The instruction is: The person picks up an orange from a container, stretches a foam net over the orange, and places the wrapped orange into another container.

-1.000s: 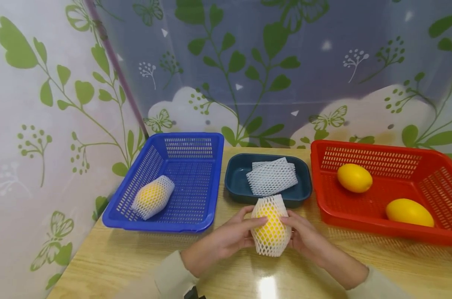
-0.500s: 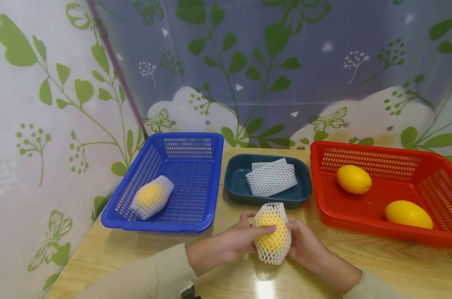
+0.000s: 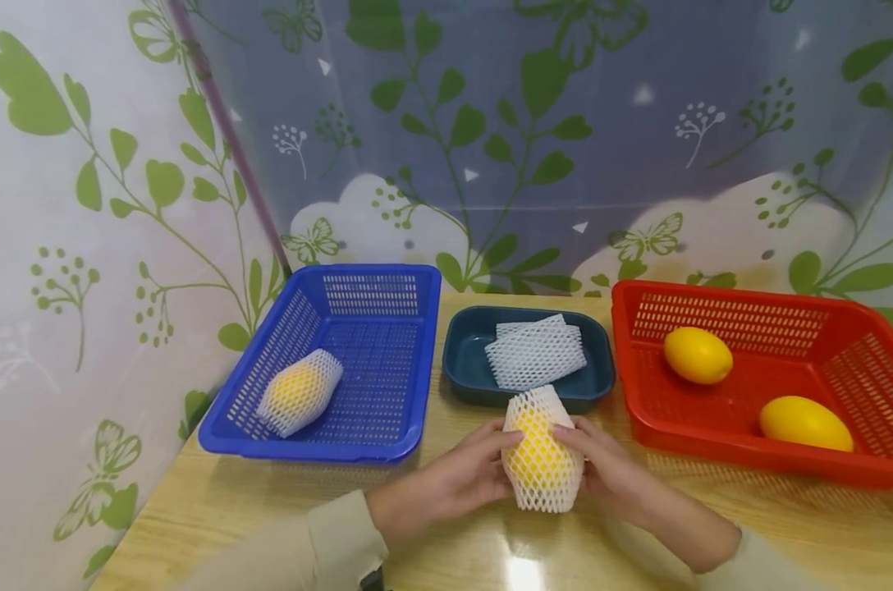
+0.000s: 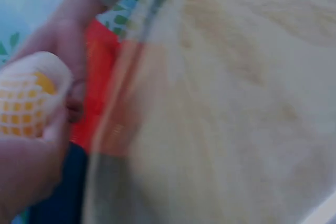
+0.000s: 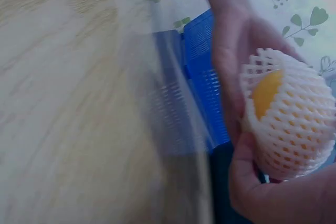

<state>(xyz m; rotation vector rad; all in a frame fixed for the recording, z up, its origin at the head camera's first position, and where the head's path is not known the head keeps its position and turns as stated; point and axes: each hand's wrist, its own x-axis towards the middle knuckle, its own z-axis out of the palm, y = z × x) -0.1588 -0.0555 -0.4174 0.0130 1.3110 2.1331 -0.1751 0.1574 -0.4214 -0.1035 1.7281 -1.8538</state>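
Observation:
Between my two hands, above the table in front of the teal tray, is a yellow mango-like fruit (image 3: 541,460) sleeved in a white foam net (image 5: 299,119). My left hand (image 3: 464,472) grips its left side, thumb laid across the front. On the other side my right hand (image 3: 612,469) holds it the same way, thumb on the upper front. In the right wrist view the net's near end gapes and shows bare yellow skin. Fingers behind the fruit are mostly hidden in the head view.
A blue basket (image 3: 402,447) at left holds one netted yellow fruit (image 3: 300,392). Flat foam nets (image 3: 537,353) lie in the teal tray (image 3: 457,361). A red basket (image 3: 638,410) at right contains two bare yellow fruits (image 3: 698,355). A patterned curtain (image 3: 446,148) stands behind.
The netted fruit dipped toward me and tilted half a second ago, then rose back and turned more upright. My right thumb has moved back onto its front. Baskets and tray stay put.

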